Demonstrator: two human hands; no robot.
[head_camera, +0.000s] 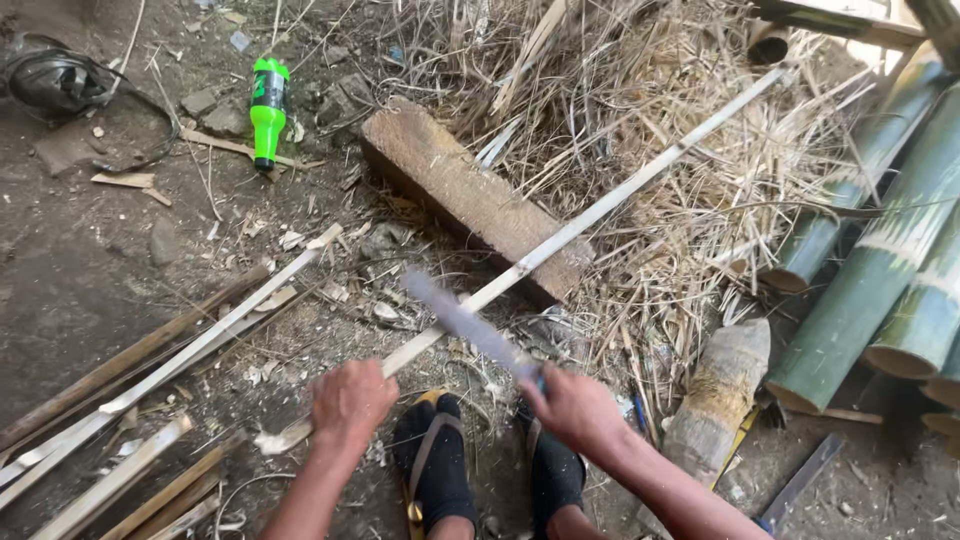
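Left hand (352, 402) is closed around the near end of a long pale bamboo strip (600, 208), fingers wrapped tight. The strip runs up and to the right from that fist, crosses over the wooden block (470, 196) and ends out in the dry straw pile (650, 130). Right hand (572, 408) is fisted on the handle of a big knife (465, 325), whose blade points up-left and lies just over the strip near the left hand (it's blurred, so I can't tell if the edge is actually touching the strip).

Both feet are in dark socks and sandals (435, 470), planted on the dirt right between the two arms.

Around it: a heap of split strips (150, 380) lies on the ground to the left, thick green bamboo poles (880, 270) are stacked on the right, and a short stump-like piece (720, 385) sits just beside the right forearm. A green plastic bottle (268, 110) lies on the dirt up top left, well apart from the hands, with a dark coil of something (55, 80) in the far corner.
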